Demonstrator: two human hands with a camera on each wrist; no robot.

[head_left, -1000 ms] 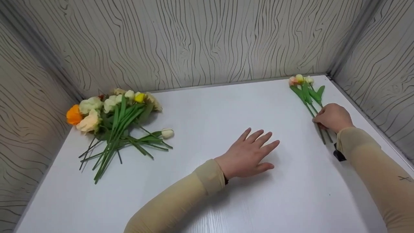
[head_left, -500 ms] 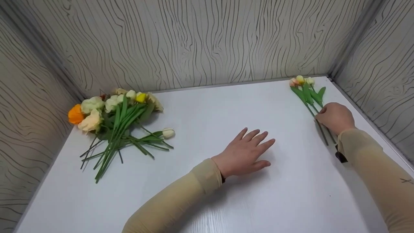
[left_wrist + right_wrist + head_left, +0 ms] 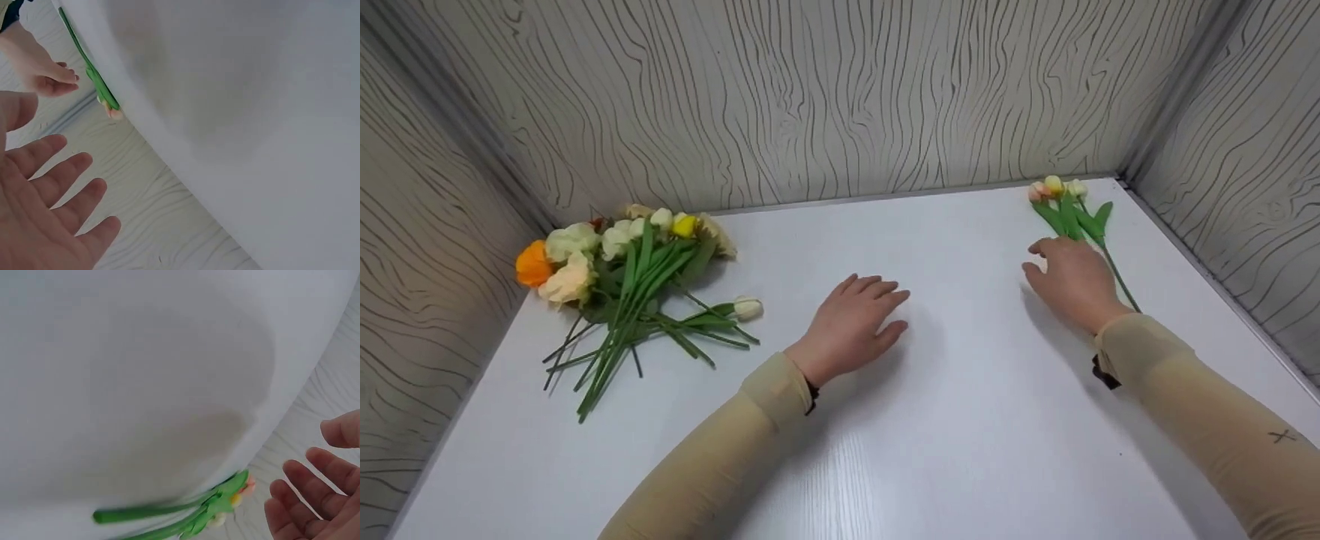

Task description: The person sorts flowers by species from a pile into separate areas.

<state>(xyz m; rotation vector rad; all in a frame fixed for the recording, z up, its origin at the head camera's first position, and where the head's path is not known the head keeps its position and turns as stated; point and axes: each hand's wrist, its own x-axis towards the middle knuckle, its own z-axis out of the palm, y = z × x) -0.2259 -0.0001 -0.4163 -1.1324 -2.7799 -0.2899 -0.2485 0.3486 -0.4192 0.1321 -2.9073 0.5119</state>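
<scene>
Three tulips [image 3: 1068, 212], pink, yellow and white with green leaves, lie together at the table's far right. My right hand [image 3: 1076, 283] hovers over their stems, hiding part of them, and holds nothing; its fingers are loosely bent and apart. In the right wrist view the tulips [image 3: 216, 503] lie beyond that hand [image 3: 323, 489], not touched. My left hand [image 3: 851, 322] is over the middle of the table, fingers extended and nothing in them. The left wrist view shows its spread fingers [image 3: 79, 202].
On the left lies a heap of artificial flowers [image 3: 630, 270] with crossing green stems, among them an orange bloom [image 3: 534, 264]. One white tulip [image 3: 748, 308] sticks out rightward from it. Patterned wall panels [image 3: 825, 97] border the white table [image 3: 930, 465].
My right hand has released the tulip stems it pinched and moved left, its fingers opening. My left hand has shifted left towards the heap. The flowers lie as before.
</scene>
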